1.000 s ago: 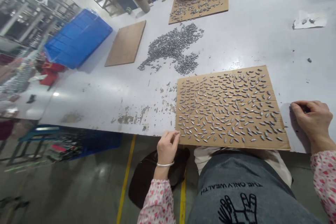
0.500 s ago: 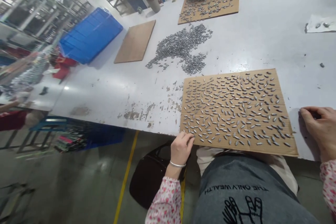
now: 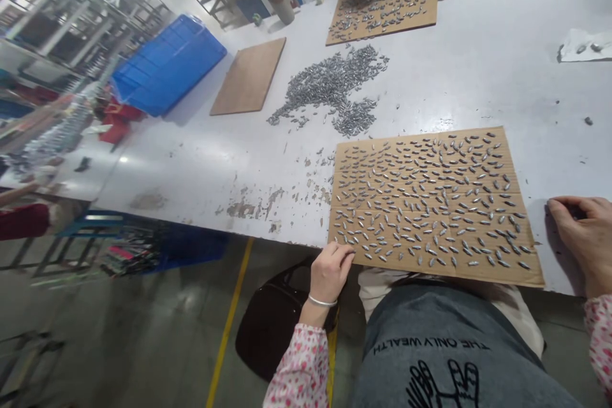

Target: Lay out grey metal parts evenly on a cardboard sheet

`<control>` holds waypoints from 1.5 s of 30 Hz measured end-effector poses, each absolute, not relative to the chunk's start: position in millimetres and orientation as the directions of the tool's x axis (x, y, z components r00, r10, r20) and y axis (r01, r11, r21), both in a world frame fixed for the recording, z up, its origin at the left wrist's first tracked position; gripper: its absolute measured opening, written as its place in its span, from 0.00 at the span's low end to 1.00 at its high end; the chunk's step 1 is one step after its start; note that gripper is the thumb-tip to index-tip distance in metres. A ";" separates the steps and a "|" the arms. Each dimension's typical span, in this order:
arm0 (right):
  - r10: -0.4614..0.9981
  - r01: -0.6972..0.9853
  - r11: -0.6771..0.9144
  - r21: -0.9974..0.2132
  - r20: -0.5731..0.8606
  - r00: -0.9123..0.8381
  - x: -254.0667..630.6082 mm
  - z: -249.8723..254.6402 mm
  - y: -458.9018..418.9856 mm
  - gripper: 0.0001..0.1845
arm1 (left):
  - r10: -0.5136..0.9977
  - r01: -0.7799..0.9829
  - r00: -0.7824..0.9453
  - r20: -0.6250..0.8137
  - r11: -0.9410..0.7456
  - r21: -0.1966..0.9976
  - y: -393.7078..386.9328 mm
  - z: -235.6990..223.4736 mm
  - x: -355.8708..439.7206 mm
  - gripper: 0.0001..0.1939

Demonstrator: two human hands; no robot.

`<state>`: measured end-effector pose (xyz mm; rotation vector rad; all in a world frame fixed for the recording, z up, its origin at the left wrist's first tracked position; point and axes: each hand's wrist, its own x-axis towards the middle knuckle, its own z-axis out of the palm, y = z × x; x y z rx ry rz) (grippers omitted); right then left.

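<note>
Head's swung a bit since a second ago, so the whole surface (image 3: 191,185) sits further right in view. Left hand (image 3: 329,274) has slid from the side edge of the cardboard (image 3: 430,204) onto its near edge, fingers (image 3: 345,254) over it now. Right hand (image 3: 583,236) has drifted nearer the frame edge.

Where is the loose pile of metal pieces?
Head view: the pile sits between the near cardboard sheet and the far cardboard sheet, right of the bare brown board.
</note>
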<state>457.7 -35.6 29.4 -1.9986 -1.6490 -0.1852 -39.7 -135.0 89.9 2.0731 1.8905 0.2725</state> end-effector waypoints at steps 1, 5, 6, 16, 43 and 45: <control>0.870 0.943 -0.108 -0.314 0.429 0.242 457.4 30.0 -35.4 0.20 | 0.993 0.923 0.086 -0.085 -0.047 0.382 -135.3 90.0 -41.6 0.11; 0.877 0.941 -0.133 -0.310 0.406 0.257 456.2 31.9 -34.6 0.21 | 0.997 0.899 -0.032 -0.064 0.057 0.434 -132.2 90.8 -52.9 0.10; 0.879 0.939 -0.142 -0.312 0.396 0.265 455.7 32.4 -34.5 0.21 | 0.997 0.897 -0.061 -0.046 0.075 0.436 -129.6 91.6 -55.8 0.10; 0.871 0.950 -0.142 -0.279 0.420 0.254 460.6 25.7 -36.2 0.22 | 0.989 0.925 -0.143 -0.025 0.142 0.353 -81.9 103.5 -61.7 0.10; 0.869 0.962 -0.102 -0.252 0.448 0.209 461.7 21.2 -36.7 0.21 | 0.993 0.985 0.069 -0.097 -0.052 0.167 -28.5 104.3 -37.1 0.08; 0.870 0.962 -0.102 -0.252 0.446 0.209 461.2 21.2 -36.6 0.21 | 0.989 0.989 0.079 -0.121 -0.063 0.134 -25.2 100.3 -36.0 0.08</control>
